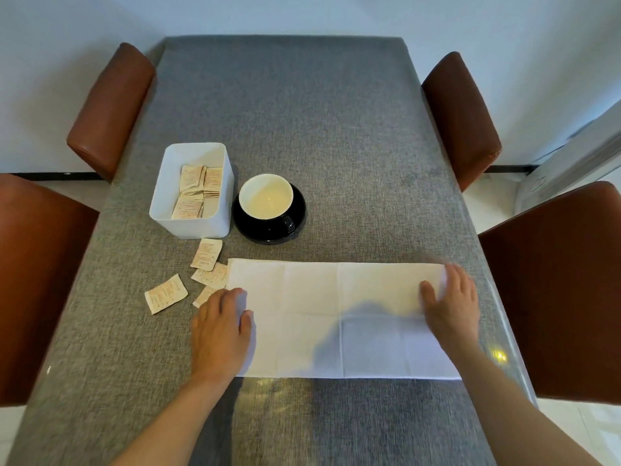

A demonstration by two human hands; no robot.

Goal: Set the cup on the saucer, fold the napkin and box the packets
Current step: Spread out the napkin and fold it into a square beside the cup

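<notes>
Evidently soft and limp, the white rectangular cloth napkin lay flat on the grey table, pressed at each end by left hand and blurred right hand, fingers seemingly spread, nothing gripped; corners could be pinched for folding

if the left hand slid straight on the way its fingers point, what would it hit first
The left hand points away from the person and slightly right. It would probably cross the napkin's far-left corner, then meet the black saucer under the cup; depth is uncertain.

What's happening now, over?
Both hands flat on napkin, left hand, right hand. Cup on saucer. Some packets outside box.
</notes>
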